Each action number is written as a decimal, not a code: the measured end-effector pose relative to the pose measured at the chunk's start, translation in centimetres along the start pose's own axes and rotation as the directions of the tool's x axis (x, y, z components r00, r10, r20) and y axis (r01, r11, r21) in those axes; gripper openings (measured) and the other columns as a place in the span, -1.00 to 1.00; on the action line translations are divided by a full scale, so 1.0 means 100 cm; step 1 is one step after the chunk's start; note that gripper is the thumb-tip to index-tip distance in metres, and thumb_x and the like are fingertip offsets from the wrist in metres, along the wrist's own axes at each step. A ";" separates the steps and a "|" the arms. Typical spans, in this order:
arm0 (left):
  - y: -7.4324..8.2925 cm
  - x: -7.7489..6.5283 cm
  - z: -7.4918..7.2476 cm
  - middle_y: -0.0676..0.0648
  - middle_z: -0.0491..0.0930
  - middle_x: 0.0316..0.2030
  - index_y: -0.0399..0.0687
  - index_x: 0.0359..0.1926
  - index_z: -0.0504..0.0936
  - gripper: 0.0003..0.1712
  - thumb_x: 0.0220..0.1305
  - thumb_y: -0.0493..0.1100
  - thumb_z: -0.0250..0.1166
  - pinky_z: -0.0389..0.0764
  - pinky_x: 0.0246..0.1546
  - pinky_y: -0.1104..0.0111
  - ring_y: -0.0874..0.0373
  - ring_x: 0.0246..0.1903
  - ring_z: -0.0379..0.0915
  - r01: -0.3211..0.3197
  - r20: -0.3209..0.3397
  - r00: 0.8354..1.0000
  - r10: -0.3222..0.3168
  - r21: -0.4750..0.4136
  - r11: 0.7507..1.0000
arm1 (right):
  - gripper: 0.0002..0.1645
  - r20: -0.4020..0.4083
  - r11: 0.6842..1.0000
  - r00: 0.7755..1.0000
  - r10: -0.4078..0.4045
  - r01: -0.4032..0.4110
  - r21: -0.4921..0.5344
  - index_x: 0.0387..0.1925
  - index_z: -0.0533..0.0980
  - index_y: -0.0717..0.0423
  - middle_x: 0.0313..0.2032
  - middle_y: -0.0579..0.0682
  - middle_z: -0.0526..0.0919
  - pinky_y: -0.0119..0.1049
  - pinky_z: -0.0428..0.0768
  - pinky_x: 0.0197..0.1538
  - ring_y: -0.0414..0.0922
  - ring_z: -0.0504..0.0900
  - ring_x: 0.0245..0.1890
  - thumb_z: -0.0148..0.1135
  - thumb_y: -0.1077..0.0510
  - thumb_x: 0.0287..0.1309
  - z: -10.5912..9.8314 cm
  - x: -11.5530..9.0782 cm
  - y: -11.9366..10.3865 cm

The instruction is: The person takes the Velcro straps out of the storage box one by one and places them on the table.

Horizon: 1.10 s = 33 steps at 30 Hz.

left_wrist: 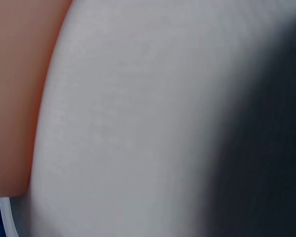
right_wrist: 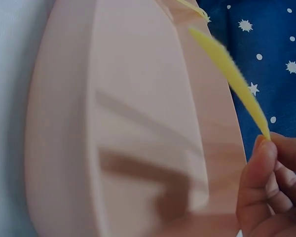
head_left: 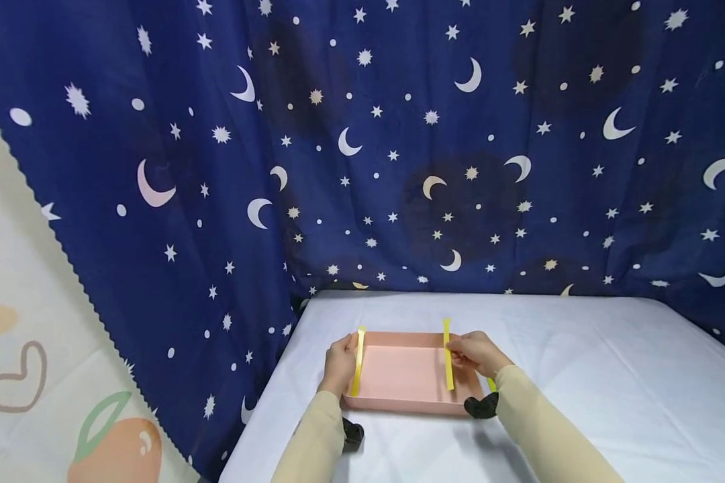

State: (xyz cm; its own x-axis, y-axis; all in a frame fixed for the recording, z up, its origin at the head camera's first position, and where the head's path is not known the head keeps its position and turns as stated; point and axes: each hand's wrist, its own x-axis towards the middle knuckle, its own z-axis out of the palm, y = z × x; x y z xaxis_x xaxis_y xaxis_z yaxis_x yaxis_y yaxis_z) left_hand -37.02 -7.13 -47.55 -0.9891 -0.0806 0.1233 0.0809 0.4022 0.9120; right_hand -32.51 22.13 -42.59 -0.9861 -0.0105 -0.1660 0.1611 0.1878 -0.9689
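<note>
Pinching a yellow strip (head_left: 448,359) above the tray (head_left: 405,372) with our right hand (head_left: 477,352).
Between thumb and finger, that hand grasps the strip toward the tray's right end, shadows falling across the tray's floor below. With our left hand (head_left: 340,364) we grip the tray's left wall. A second strip (head_left: 359,362) runs front to back along the tray's left end, just beside our left hand, its far tip rising above the tray's back wall. A yellow piece (head_left: 491,384) shows just outside the tray's right end, partly hidden beside our right sleeve (head_left: 538,422). The pink tray sits on the white tabletop (head_left: 610,376); behind it hangs a blue curtain (head_left: 399,144) with moons and stars.
</note>
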 end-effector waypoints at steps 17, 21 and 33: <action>0.010 0.006 -0.005 -0.20 0.38 0.40 -0.22 0.42 0.37 -0.51 0.53 -0.33 -0.08 0.26 0.50 0.01 -0.14 0.45 0.20 0.034 0.016 0.999 -0.033 -0.024 0.999 | -0.62 -0.020 1.000 1.000 -0.012 0.013 0.015 0.06 0.38 0.62 -0.53 -0.12 0.57 -0.55 0.63 -0.40 -0.33 0.54 -0.52 0.08 0.32 0.38 -0.036 0.000 0.000; 0.011 0.006 -0.005 -0.21 0.39 0.40 -0.22 0.41 0.37 -0.51 0.53 -0.33 -0.08 0.28 0.49 0.00 -0.15 0.45 0.21 0.029 0.016 0.999 -0.029 -0.013 1.000 | -0.63 -0.037 1.000 0.999 0.015 -0.015 -0.006 0.06 0.37 0.59 -0.52 -0.13 0.56 -0.54 0.63 -0.39 -0.32 0.52 -0.50 0.07 0.32 0.39 -0.054 -0.004 0.007; 0.006 0.004 -0.003 -0.25 0.46 0.33 -0.26 0.37 0.42 -0.53 0.51 -0.34 -0.05 0.35 0.45 0.02 -0.16 0.40 0.30 0.000 0.005 1.000 0.000 0.012 1.000 | -0.62 -0.083 0.994 0.993 0.089 -0.094 -0.062 0.05 0.37 0.57 -0.52 -0.13 0.55 -0.49 0.64 -0.37 -0.29 0.51 -0.49 0.05 0.28 0.40 -0.089 -0.015 0.031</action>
State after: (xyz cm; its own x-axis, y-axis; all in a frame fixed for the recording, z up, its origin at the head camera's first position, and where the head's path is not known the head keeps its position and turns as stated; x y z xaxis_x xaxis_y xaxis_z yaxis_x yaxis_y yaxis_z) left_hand -37.35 -7.25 -46.84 -0.9897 -0.0757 0.1215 0.0798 0.4129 0.9073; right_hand -30.87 31.51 -43.72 -0.9680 0.0872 -0.2355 0.2501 0.2486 -0.9358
